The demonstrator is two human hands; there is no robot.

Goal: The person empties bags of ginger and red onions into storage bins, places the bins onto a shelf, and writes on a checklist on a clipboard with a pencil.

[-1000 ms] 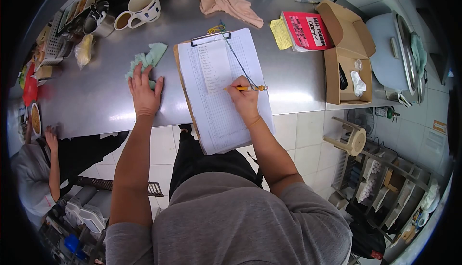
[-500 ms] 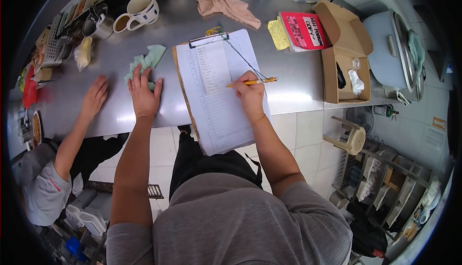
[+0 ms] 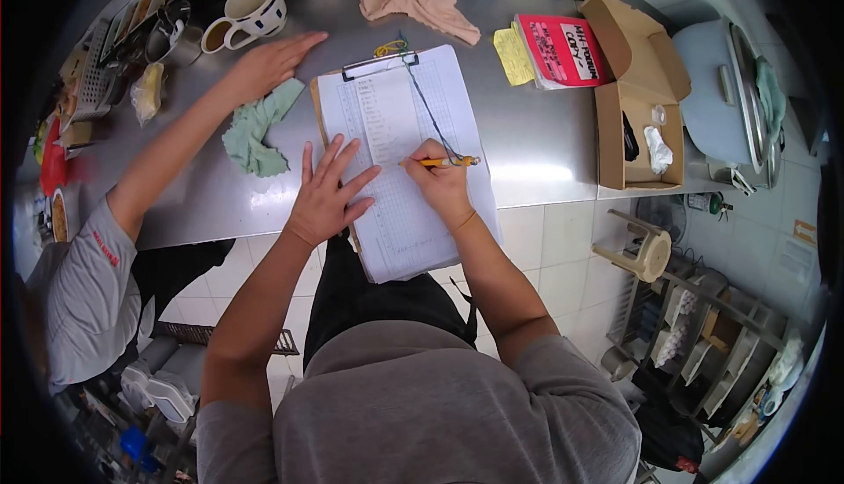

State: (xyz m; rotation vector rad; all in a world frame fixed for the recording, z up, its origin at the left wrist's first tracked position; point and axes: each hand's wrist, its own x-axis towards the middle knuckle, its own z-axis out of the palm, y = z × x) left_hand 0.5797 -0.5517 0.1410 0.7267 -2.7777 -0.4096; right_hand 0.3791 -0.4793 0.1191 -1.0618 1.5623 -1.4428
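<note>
A clipboard [image 3: 318, 101] with gridded sheets lies partly over the counter's front edge. On top of the sheets is a narrower handwritten list [image 3: 391, 106]. My right hand [image 3: 442, 183] is closed around a yellow pencil [image 3: 453, 162], its tip on the paper near the foot of the list. A dark string [image 3: 428, 106] runs from the clip to the pencil's end. With fingers spread, my left hand [image 3: 330, 192] rests across the left side of the sheets. A crumpled green cloth [image 3: 255, 139] lies left of the clipboard.
From the left, a co-worker's hand [image 3: 274, 66] reaches over the counter beyond the green cloth. Mugs [image 3: 255, 9] and a pink cloth [image 3: 413, 5] stand and lie farther back. To the right are a red notebook [image 3: 558, 49], an open cardboard box [image 3: 611, 154] and a large lidded container [image 3: 712, 93].
My left hand has left the green cloth and moved right onto the sheets. My right hand and pencil shifted slightly left and down. The co-worker's arm stretched farther across the counter.
</note>
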